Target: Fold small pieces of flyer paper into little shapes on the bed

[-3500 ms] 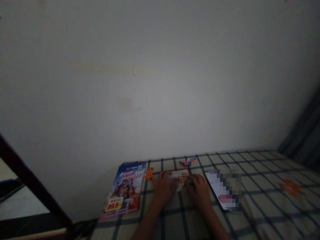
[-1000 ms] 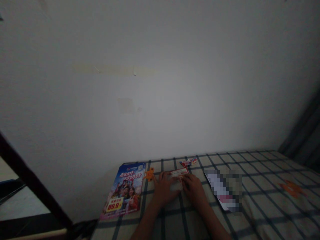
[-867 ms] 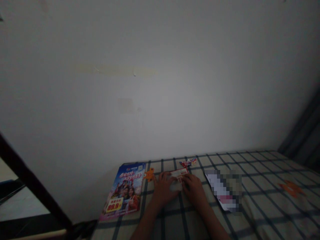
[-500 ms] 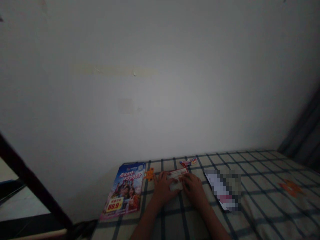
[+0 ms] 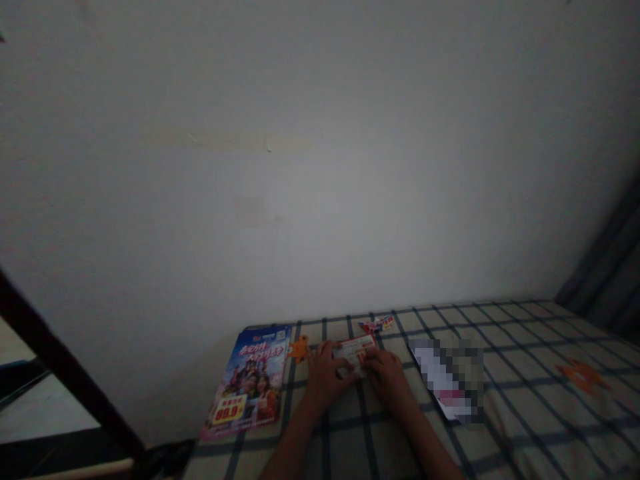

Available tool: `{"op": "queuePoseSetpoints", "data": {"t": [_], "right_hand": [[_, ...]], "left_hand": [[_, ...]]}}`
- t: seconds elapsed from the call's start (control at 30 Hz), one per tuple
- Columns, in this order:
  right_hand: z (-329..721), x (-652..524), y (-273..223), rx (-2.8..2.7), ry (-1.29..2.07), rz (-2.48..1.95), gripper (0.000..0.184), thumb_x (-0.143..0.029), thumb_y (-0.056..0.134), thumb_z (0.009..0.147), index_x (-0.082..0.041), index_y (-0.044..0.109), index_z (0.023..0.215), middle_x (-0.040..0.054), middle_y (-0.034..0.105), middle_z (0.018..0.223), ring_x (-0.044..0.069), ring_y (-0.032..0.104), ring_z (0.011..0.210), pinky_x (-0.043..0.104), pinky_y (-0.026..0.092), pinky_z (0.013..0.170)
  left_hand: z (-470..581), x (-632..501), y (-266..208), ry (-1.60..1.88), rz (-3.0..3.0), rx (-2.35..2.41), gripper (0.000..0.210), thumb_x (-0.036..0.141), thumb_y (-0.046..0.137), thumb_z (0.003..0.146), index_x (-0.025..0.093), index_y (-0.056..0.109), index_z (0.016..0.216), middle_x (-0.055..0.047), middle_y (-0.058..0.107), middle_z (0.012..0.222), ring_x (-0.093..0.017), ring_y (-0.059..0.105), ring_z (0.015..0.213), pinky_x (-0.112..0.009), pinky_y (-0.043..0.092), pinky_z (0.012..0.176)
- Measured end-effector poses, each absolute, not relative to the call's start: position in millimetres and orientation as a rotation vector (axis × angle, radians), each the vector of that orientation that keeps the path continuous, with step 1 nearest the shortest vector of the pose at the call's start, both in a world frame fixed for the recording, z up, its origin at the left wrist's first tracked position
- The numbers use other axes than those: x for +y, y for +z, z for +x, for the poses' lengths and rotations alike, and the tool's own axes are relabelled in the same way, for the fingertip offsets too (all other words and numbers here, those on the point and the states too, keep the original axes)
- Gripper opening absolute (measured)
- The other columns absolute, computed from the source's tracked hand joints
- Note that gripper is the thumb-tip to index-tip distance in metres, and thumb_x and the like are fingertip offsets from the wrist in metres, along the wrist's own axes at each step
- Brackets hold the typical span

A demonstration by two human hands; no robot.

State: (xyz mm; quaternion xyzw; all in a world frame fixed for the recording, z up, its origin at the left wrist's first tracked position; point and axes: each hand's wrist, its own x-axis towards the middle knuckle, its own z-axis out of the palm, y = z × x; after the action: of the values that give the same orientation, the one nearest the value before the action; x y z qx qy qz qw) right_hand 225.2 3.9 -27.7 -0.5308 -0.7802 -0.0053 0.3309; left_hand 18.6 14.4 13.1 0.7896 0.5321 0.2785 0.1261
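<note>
Between my hands lies a printed sheet of paper (image 5: 357, 345), white with red print and a red edge, on the checked bedsheet. My left hand (image 5: 325, 371) grips its left side, with the fingers along the far edge and the thumb on the near part. On the opposite side, my right hand (image 5: 384, 371) has its fingers curled over the paper's right edge. Both hands partly cover the sheet. Just beyond it is a small folded paper piece (image 5: 377, 325) in red, white and blue.
A stack of colourful leaflets (image 5: 253, 380) lies to the left on the checked bedsheet (image 5: 345, 440). A flat object, blurred by pixelation (image 5: 440, 383), is to the right. A plain wall (image 5: 320, 200) rises behind the bed; a dark bar (image 5: 65, 360) slants at the left.
My right hand's fingers have shifted slightly on the paper, and more of its red print shows between the hands. The left hand has hardly moved.
</note>
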Motion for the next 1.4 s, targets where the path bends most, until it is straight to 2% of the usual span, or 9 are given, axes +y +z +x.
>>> {"op": "queuePoseSetpoints", "data": {"t": [0.17, 0.37, 0.5, 0.67, 0.8, 0.97, 1.17, 1.27, 1.4], "right_hand": [[226.6, 0.7, -23.8, -2.063, 0.127, -1.369, 0.027, -0.014, 0.053, 0.085, -0.027, 0.071, 0.1, 0.0065, 0.068, 0.124, 0.023, 0.059, 0.121, 0.049, 0.035, 0.111], [224.7, -3.6, -16.4, -2.07, 0.192, -1.393, 0.014, -0.023, 0.062, 0.084, -0.028, 0.07, 0.093, 0.0051, 0.067, 0.128, 0.024, 0.058, 0.124, 0.059, 0.019, 0.118], [222.7, -4.0, -15.8, -2.063, 0.17, -1.392, 0.013, -0.022, 0.062, 0.083, -0.028, 0.07, 0.091, 0.0048, 0.068, 0.127, 0.023, 0.059, 0.122, 0.06, 0.019, 0.118], [221.6, -4.0, -16.3, -2.04, 0.136, -1.396, 0.012, -0.02, 0.06, 0.084, -0.026, 0.069, 0.09, 0.0055, 0.069, 0.124, 0.023, 0.061, 0.12, 0.061, 0.022, 0.117], [221.0, -5.7, -14.0, -2.025, 0.142, -1.405, 0.012, -0.019, 0.057, 0.085, -0.025, 0.067, 0.089, 0.0065, 0.069, 0.123, 0.024, 0.061, 0.12, 0.062, 0.022, 0.117], [222.2, -6.3, -12.8, -2.013, 0.217, -1.375, 0.011, -0.02, 0.055, 0.085, -0.024, 0.065, 0.088, 0.0072, 0.069, 0.123, 0.024, 0.061, 0.12, 0.061, 0.02, 0.118], [223.6, -1.9, -16.8, -1.975, 0.347, -1.37, 0.027, -0.022, 0.055, 0.084, -0.026, 0.062, 0.111, 0.0059, 0.07, 0.117, 0.023, 0.064, 0.112, 0.06, 0.02, 0.119], [223.2, -1.3, -15.6, -1.99, 0.366, -1.369, 0.027, -0.023, 0.053, 0.086, -0.027, 0.062, 0.112, 0.0056, 0.07, 0.117, 0.023, 0.062, 0.114, 0.058, 0.018, 0.119], [222.6, -2.1, -11.7, -2.019, 0.347, -1.383, 0.023, -0.02, 0.052, 0.085, -0.026, 0.064, 0.104, 0.0063, 0.07, 0.119, 0.024, 0.06, 0.119, 0.056, 0.021, 0.119]], "left_hand": [[17.8, 14.7, 13.6, 0.828, 2.289, 1.549, 0.021, 0.053, 0.079, 0.075, 0.034, 0.08, 0.082, -0.003, 0.059, 0.134, -0.033, 0.043, 0.132, -0.06, 0.016, 0.116], [16.8, 17.4, 14.9, 0.768, 2.28, 1.549, 0.022, 0.054, 0.081, 0.073, 0.035, 0.081, 0.083, -0.002, 0.059, 0.136, -0.035, 0.04, 0.134, -0.06, 0.019, 0.115], [12.9, 22.1, 13.4, 0.732, 2.28, 1.57, 0.021, 0.055, 0.08, 0.074, 0.038, 0.081, 0.086, 0.0, 0.059, 0.139, -0.037, 0.036, 0.138, -0.063, 0.015, 0.115], [1.8, 26.3, 21.0, 0.673, 2.288, 1.581, 0.024, 0.051, 0.084, 0.069, 0.037, 0.08, 0.088, 0.0, 0.062, 0.135, -0.035, 0.037, 0.137, -0.058, 0.021, 0.115], [-3.4, 26.9, 25.4, 0.737, 2.275, 1.62, 0.014, 0.045, 0.079, 0.077, 0.033, 0.08, 0.083, -0.001, 0.064, 0.132, -0.034, 0.04, 0.135, -0.061, 0.019, 0.115], [0.1, 25.2, 23.8, 0.779, 2.334, 1.597, 0.021, 0.047, 0.073, 0.082, 0.028, 0.078, 0.076, -0.003, 0.066, 0.128, -0.032, 0.044, 0.131, -0.057, 0.025, 0.113], [4.5, 25.7, 17.3, 0.843, 2.347, 1.597, 0.027, 0.04, 0.071, 0.084, 0.026, 0.072, 0.108, -0.004, 0.067, 0.122, -0.03, 0.05, 0.126, -0.05, 0.034, 0.11], [5.6, 27.6, 10.4, 0.842, 2.377, 1.558, 0.034, 0.039, 0.068, 0.088, 0.028, 0.067, 0.121, -0.004, 0.066, 0.127, -0.029, 0.049, 0.129, -0.051, 0.032, 0.113], [7.0, 28.6, 5.1, 0.778, 2.442, 1.531, 0.023, 0.034, 0.062, 0.093, 0.033, 0.071, 0.114, -0.001, 0.065, 0.132, -0.03, 0.045, 0.133, -0.059, 0.024, 0.116]]}}
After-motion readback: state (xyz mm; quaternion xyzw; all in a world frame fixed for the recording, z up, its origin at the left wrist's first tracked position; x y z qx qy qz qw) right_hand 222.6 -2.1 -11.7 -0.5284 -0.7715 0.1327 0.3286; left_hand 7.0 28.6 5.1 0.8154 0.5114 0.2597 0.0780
